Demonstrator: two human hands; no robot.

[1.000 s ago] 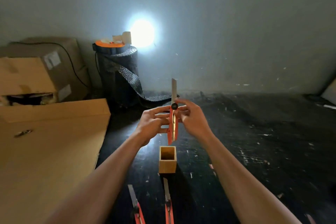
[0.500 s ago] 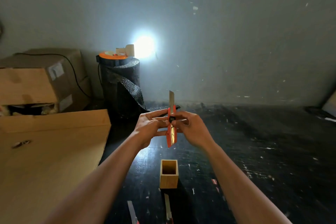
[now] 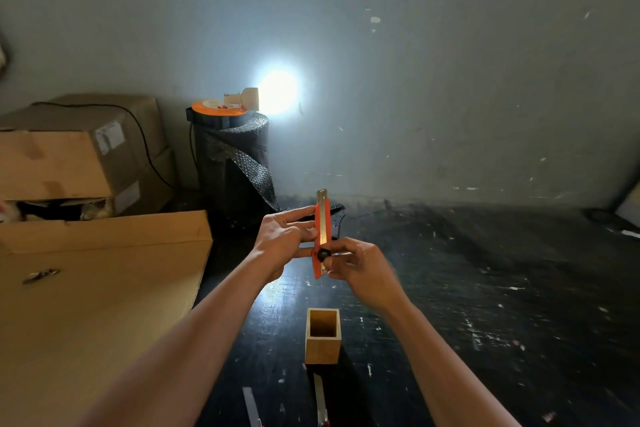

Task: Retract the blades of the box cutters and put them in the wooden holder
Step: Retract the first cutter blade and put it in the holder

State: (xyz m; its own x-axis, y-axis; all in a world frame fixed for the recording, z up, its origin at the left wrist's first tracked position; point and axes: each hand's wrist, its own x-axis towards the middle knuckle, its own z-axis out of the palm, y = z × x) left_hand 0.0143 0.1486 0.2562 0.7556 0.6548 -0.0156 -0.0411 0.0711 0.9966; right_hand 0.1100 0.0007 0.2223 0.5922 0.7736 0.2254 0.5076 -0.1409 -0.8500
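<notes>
I hold an orange box cutter (image 3: 318, 232) upright in front of me, above the dark floor. My left hand (image 3: 282, 236) steadies its upper body with the fingertips. My right hand (image 3: 360, 269) pinches the black knob (image 3: 323, 255) low on the handle. Only a short tip of blade sticks out at the top. A square wooden holder (image 3: 322, 336) stands below the hands, with nothing visible inside. Two more cutters lie on the floor near the bottom edge, with blades out: one (image 3: 252, 407) to the left, one (image 3: 320, 399) right below the holder.
A large flat cardboard box (image 3: 97, 291) fills the left side. Stacked cardboard boxes (image 3: 76, 156) stand behind it. A black bubble-wrap roll (image 3: 235, 159) with an orange reel and a bright lamp (image 3: 277, 92) stands at the wall.
The black knob has slid down the cutter's handle with my right hand, and the blade has drawn in from a long exposed length to a short tip. The view has tilted upward.
</notes>
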